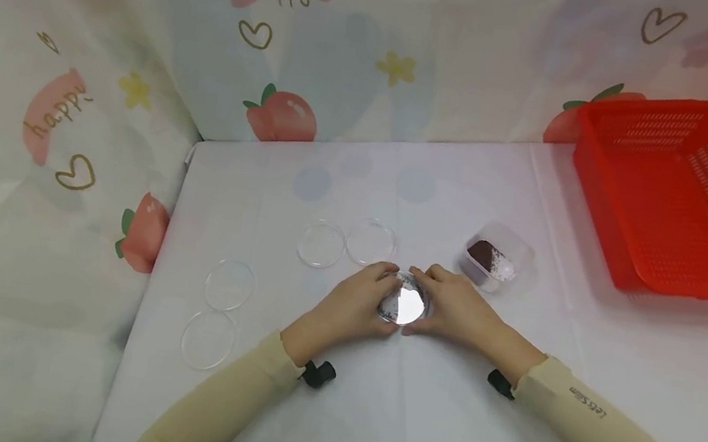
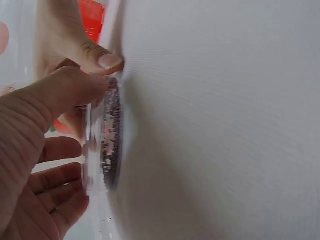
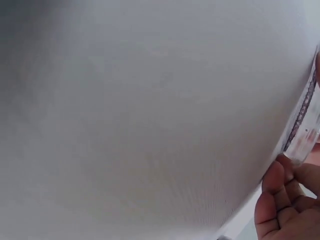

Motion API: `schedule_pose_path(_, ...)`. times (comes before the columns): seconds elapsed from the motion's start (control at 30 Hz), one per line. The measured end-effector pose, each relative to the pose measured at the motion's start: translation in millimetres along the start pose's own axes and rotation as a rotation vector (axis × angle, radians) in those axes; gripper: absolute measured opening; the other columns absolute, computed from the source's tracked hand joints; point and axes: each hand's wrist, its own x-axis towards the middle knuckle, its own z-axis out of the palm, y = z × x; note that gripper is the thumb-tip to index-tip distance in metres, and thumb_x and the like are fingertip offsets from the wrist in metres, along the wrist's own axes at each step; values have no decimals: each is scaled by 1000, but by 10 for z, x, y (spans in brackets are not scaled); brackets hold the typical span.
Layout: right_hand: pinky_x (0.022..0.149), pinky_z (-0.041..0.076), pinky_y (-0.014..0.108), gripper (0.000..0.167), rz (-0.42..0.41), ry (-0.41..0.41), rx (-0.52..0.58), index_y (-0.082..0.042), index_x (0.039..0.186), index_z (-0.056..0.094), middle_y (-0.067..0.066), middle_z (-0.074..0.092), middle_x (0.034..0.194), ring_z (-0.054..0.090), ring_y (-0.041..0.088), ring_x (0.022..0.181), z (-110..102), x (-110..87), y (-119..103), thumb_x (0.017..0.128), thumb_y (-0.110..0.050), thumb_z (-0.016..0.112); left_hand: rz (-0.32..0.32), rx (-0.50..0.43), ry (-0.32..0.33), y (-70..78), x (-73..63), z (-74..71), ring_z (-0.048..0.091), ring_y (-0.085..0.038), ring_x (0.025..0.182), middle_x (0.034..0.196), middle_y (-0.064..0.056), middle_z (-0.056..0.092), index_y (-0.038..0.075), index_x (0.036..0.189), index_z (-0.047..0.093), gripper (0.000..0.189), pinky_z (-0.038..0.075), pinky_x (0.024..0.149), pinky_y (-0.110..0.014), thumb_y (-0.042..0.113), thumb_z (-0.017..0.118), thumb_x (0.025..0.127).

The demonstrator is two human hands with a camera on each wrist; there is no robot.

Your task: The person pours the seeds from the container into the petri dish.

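A white-covered table (image 1: 431, 434) forms the work surface. A red perforated basket (image 1: 611, 223) stands at its far right. The left hand (image 1: 354, 300) and right hand (image 1: 457, 305) face each other, close together. A clear plastic container (image 1: 515, 240) holding dark and white material sits just beyond the right hand. Both hands grip a clear round dish (image 1: 407, 303) by opposite edges, near the table's middle. Dark granules (image 2: 111, 137) lie inside the dish.
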Motion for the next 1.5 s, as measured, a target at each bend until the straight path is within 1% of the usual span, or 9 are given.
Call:
schedule_pose_path(0.23,83,54,43,113,35,15,-12,2,154,43,11,62,122,61,25,89,-157,-100,-48,70,-55,91,-6,29,-24,-33,-116,-27,55,-27,134,146,-12,54,12,115,63,53,49,110,-36,38,87,75)
schedule_pose_path(0.43,86,52,55,88,14,419,-89,-1,143,58,21,63,119,61,37,100,-554,-372,160,71,-34,94,-140,-7,4,-299,-568,-189,56,-33,134,147,-15,55,12,110,63,51,47,112,-44,33,90,73)
schedule_pose_path(0.53,97,45,64,98,164,496,-99,2,149,49,30,56,132,54,47,117,-735,-493,325,68,-33,93,-232,-14,53,-512,-819,-285,58,-36,131,147,-16,56,11,112,66,52,50,109,-47,30,92,72)
schedule_pose_path(0.7,110,30,75,128,501,299,16,-1,163,18,34,33,156,34,55,138,-815,-596,548,71,-52,91,-326,-2,125,-846,-1003,-428,57,-39,132,144,-19,59,7,113,68,53,48,110,-51,27,93,70)
schedule_pose_path(0.87,109,33,74,126,576,176,142,2,163,16,34,33,156,37,57,137,-659,-588,696,77,-60,84,-366,72,117,-1090,-913,-586,55,-41,134,140,-22,61,3,114,69,51,42,115,-55,29,89,75)
schedule_pose_path(1.07,100,42,64,103,555,244,226,5,153,31,25,48,142,48,45,124,-576,-561,713,81,-44,86,-421,128,44,-1411,-602,-728,57,-39,130,132,-19,66,1,117,65,52,43,113,-55,32,85,81)
schedule_pose_path(1.27,102,42,63,101,554,235,277,6,152,31,25,48,143,48,45,125,-564,-468,668,81,-40,86,-491,105,12,-1653,-441,-874,60,-41,122,128,-23,66,-3,129,60,61,46,108,-55,30,84,83)
schedule_pose_path(1.37,102,42,63,100,555,230,277,7,151,31,26,48,142,49,46,124,-566,-430,660,81,-39,87,-505,139,-16,-1622,-404,-917,55,-44,131,140,-27,59,-6,137,57,67,43,113,-57,29,81,85)
schedule_pose_path(1.5,101,42,62,99,559,228,286,7,150,32,27,48,141,48,46,124,-572,-414,657,81,-37,87,-463,193,-17,-1323,-283,-932,46,-43,143,153,-27,49,-6,138,58,61,36,120,-56,27,76,90)
